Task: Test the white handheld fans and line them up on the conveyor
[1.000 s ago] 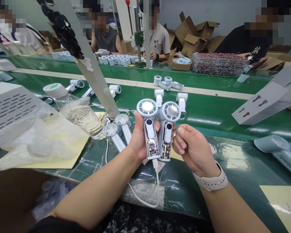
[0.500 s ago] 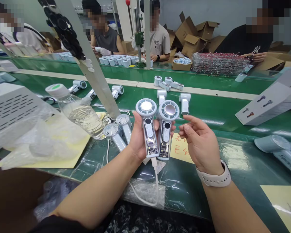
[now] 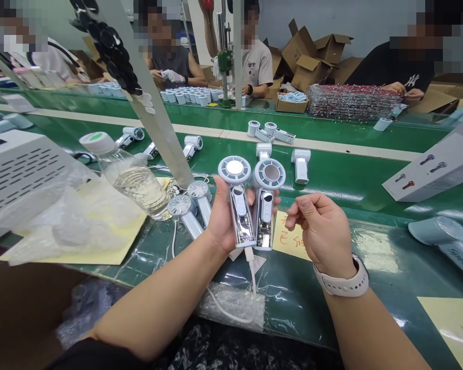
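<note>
My left hand (image 3: 226, 221) grips two handheld fans side by side, upright. Each has a round white-and-blue head and a clear handle showing a circuit board: the left fan (image 3: 241, 216) and the right fan (image 3: 264, 216). A white cable (image 3: 251, 270) runs down from the left fan's base. My right hand (image 3: 322, 228) hangs just right of them, touching neither, its fingers curled and nothing visible in them. Two more fans (image 3: 189, 210) lie on the belt beside my left hand. Two white fan bodies (image 3: 301, 165) stand beyond.
A clear water bottle (image 3: 133, 182) lies on crumpled plastic film (image 3: 69, 221) left of my hands, near a vented white box (image 3: 23, 174). A grey upright post (image 3: 158, 113) rises there. A handwritten yellow note (image 3: 287, 236) sits below my right hand. Co-workers sit across the green belt.
My right hand has moved right, away from the fans, and its spread fingers have curled in. My left hand still holds both fans. The view has tilted slightly.
</note>
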